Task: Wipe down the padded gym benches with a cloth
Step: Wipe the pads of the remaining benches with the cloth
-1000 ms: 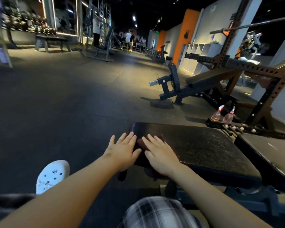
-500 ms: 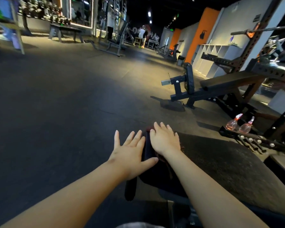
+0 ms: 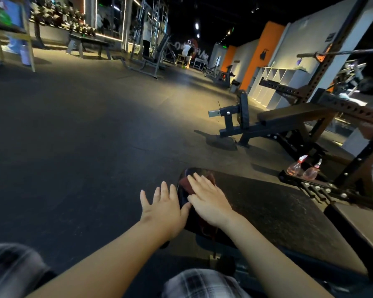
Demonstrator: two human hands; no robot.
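Shifted off the pad since a second ago, left hand (image 3: 163,208) spreads an empty, wide grip beside the padded bench (image 3: 267,207), thumb at its edge. Right hand (image 3: 209,203), grip flat, presses the dark red cloth (image 3: 186,183) on the bench's end. Cloth judged light and limp, best driven under a flat palm. Far wall lettering unreadable.

Dark rubber floor (image 3: 73,136), orange-and-grey walls (image 3: 265,50), white cubby shelves (image 3: 274,87), dim ceiling spotlights (image 3: 196,25).
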